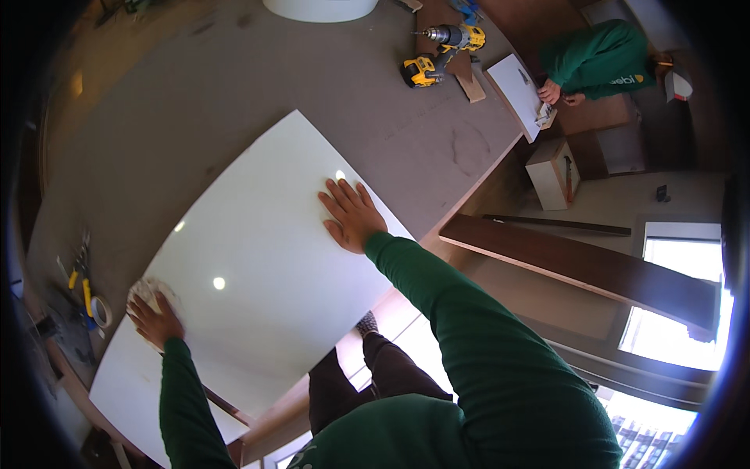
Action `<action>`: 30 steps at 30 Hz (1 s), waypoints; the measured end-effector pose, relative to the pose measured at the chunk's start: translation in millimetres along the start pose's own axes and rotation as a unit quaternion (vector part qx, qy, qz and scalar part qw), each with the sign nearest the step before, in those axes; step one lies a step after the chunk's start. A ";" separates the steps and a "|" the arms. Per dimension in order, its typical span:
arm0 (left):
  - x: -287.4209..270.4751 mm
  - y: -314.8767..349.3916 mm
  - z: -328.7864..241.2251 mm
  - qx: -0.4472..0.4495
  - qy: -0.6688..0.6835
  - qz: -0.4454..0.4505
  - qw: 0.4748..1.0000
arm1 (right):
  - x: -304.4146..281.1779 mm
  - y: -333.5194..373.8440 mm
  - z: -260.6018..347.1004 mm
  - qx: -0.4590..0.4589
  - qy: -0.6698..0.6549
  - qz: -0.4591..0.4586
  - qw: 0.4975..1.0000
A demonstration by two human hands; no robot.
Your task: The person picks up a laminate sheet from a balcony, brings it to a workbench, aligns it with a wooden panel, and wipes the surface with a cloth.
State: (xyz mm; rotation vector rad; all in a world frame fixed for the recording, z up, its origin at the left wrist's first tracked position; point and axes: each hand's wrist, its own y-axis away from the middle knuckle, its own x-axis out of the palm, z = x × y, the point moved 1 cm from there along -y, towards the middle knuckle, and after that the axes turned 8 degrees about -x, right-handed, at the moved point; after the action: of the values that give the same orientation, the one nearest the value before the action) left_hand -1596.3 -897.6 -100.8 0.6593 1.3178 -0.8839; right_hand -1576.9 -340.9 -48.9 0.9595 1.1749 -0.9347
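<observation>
A large glossy white panel (266, 234) lies slanting across the table before me. At its left edge my left hand (158, 322) grips a crumpled pale cloth (146, 287) and presses it down on the surface, fingers bent over it. My right hand (353, 215) rests flat near the panel's right edge, fingers spread and holding nothing. A second white panel (129, 391) shows partly at the lower left, beneath the first one and my left forearm.
Beyond the panel, a yellow and black cordless drill (447, 48) lies on the brown table (375, 86) near wood offcuts. Yellow-handled pliers (80, 266) and a tape roll (101, 311) lie at left. A co-worker (601, 62) in green handles a small white board (516, 90) at far right.
</observation>
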 end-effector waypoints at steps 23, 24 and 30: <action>-57.4 127.5 -47.8 0.039 0.141 0.096 0.985 | -5.8 3.4 -8.3 0.011 -0.008 -0.021 1.000; -63.9 127.8 -41.0 0.030 0.145 0.104 0.984 | -5.8 -0.6 -1.4 0.005 -0.013 -0.013 1.000; -75.0 131.2 -34.1 0.010 0.146 0.120 0.982 | -7.0 -3.1 5.5 -0.005 -0.017 0.003 1.000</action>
State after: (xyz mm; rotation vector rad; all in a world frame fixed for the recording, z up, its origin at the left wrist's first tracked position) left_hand -1505.1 -787.2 -41.8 0.9701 1.4527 -0.6192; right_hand -1579.2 -346.4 -41.6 0.9343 1.1469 -0.9367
